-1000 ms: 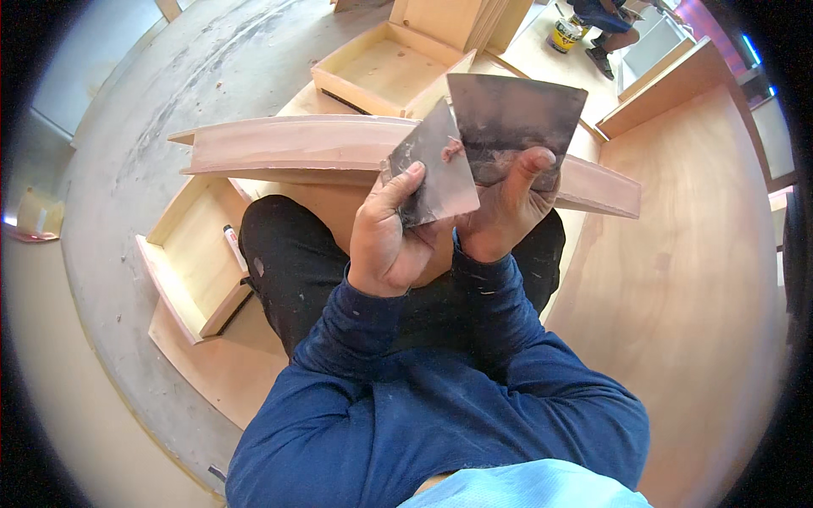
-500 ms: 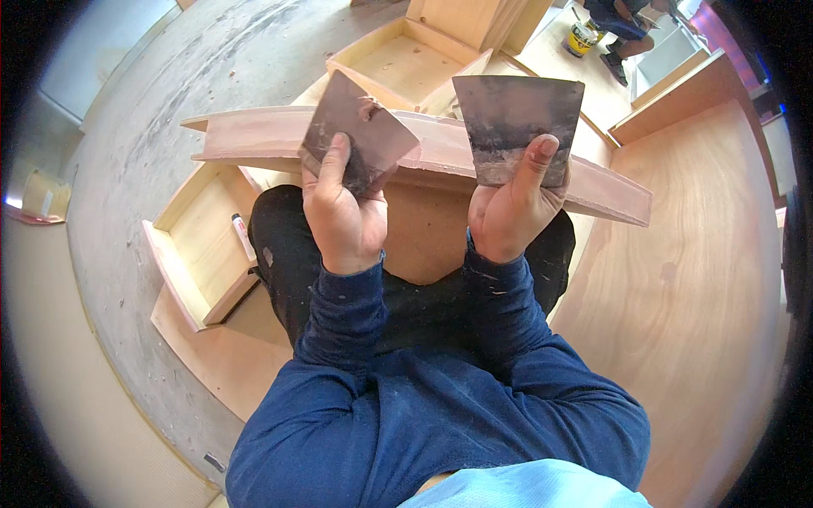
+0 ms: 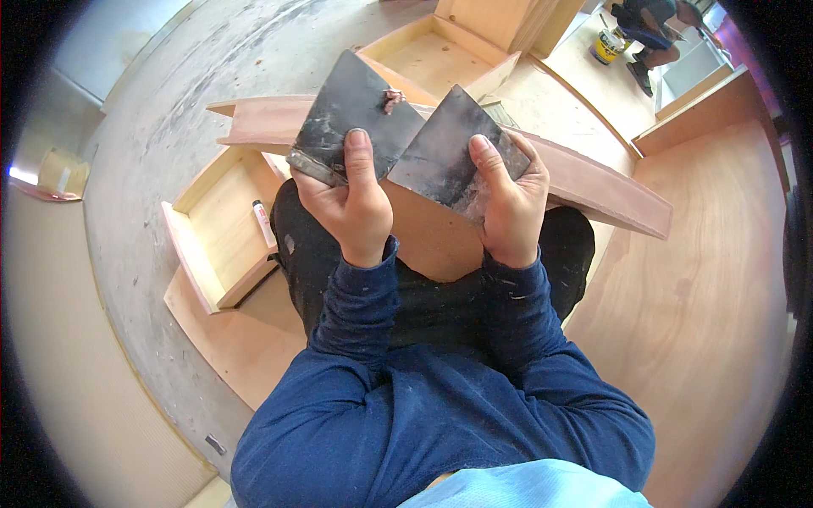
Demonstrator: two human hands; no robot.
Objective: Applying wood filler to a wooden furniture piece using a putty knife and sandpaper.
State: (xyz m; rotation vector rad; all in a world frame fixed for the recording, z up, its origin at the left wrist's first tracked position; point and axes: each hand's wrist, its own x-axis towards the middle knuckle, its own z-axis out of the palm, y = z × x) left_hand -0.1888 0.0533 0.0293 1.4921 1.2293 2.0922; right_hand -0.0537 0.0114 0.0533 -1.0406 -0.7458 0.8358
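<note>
My left hand (image 3: 356, 199) is closed on a dark, flat metal putty knife (image 3: 351, 106), its thumb pressed on the blade's face. A small pinkish lump of putty (image 3: 392, 102) clings near that blade's right edge. In my right hand (image 3: 512, 199) is a second putty knife (image 3: 436, 157), tilted to the left, with pale smears by the thumb. The two blades meet or overlap near the middle; whether they touch I cannot tell. Behind them, a long board coated in pinkish filler (image 3: 605, 186) lies across in front of my knees, partly hidden by the blades and hands.
An open wooden drawer (image 3: 190, 250) holding a white tube (image 3: 263, 223) stands at left. Another drawer (image 3: 508, 69) lies beyond the board. A large plywood panel (image 3: 677, 279) spans the right. Far right, a person (image 3: 648, 34) crouches by a yellow-black bucket (image 3: 606, 46).
The right putty knife has turned and moved left toward the left one, which has tilted and shifted slightly right. The whole view has shifted a little.
</note>
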